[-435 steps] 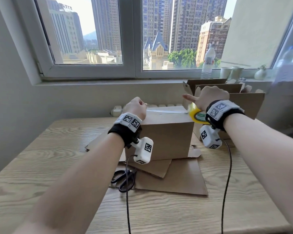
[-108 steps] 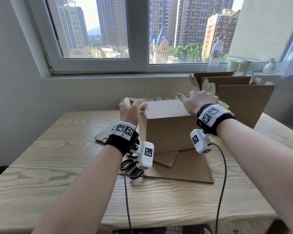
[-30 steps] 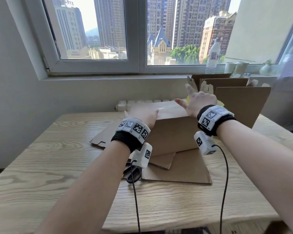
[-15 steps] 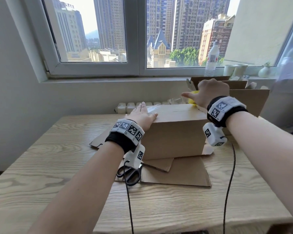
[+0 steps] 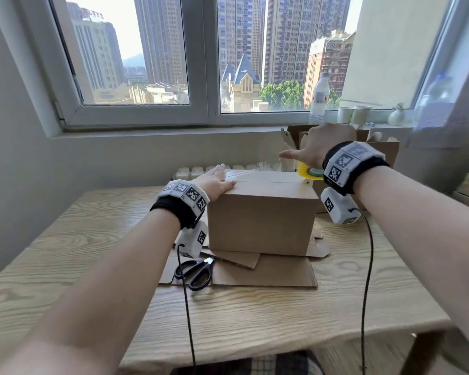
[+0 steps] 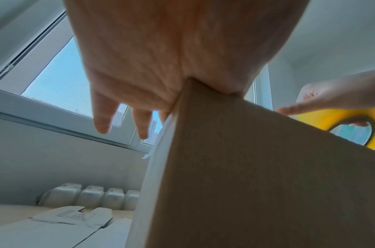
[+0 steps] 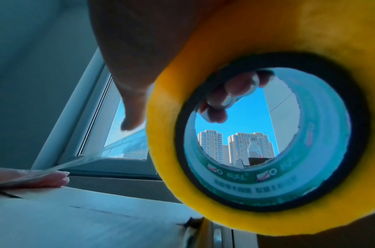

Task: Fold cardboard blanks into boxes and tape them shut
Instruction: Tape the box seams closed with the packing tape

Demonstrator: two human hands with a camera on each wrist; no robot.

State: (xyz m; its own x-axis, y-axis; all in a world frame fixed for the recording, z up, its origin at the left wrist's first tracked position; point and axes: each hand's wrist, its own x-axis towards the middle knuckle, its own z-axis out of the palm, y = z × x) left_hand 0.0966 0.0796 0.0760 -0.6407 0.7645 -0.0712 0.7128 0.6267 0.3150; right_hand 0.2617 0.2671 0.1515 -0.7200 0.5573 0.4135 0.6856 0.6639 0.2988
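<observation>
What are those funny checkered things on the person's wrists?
Each bare forearm wears a black wristband topped with a white strip printed with black-and-white square code markers. The right wrist has the same band. Under each wrist hangs a small white camera block, left and right, with more markers, and a thin black cable trails from each. No sleeves, no gloves.

Box: far side hidden behind its own top; base cut off in the left wrist view.
Tape roll: mostly hidden behind the right hand; rim cut off and blurred in the right wrist view; core print too small to read.
Left hand: thumb hidden behind the box edge in the left wrist view.
Blanks: partly covered by the box.
Open boxes, far right: contents hidden.
</observation>
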